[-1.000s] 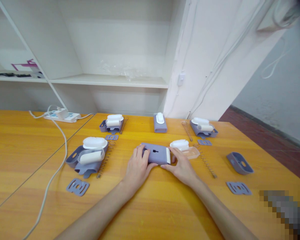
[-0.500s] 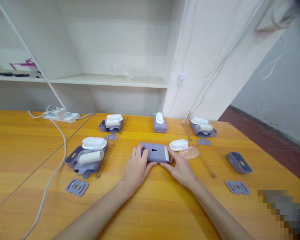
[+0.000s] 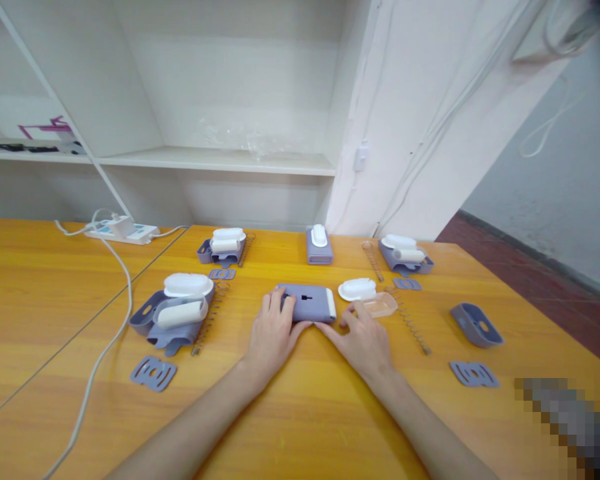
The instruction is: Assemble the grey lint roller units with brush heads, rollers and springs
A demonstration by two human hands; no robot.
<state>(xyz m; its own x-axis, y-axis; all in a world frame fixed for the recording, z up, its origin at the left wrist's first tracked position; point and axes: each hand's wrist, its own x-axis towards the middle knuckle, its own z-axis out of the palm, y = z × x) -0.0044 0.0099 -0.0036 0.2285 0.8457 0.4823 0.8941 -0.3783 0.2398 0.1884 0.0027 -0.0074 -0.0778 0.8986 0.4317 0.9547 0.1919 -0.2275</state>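
Observation:
A purple plastic housing [image 3: 314, 303] with a small dark slot and a white strip along its right end lies on the table in front of me. My left hand [image 3: 275, 327] is closed on its left side, fingers over the top and thumb along the near edge. My right hand [image 3: 363, 340] has its thumb tip at the near edge, while its bent fingers are apart from the housing's white end. Nothing shows between them. Just beyond the right fingers are a white oval cover [image 3: 357, 289] and a clear plastic tray [image 3: 380, 305]. A long spring [image 3: 413, 323] lies right of these.
Part sets stand left [image 3: 185, 310], far left [image 3: 225, 245] and far right [image 3: 405, 253]. At the back is a purple-and-white unit [image 3: 319, 247]. A purple cup [image 3: 477, 325] and slotted plate [image 3: 475, 375] lie right. A white cable [image 3: 115, 347] crosses the left side from a power strip [image 3: 123, 231].
My right fingers have come off the housing's white end and curled back, and the thumb has slid left along the near edge. My left hand keeps its hold.

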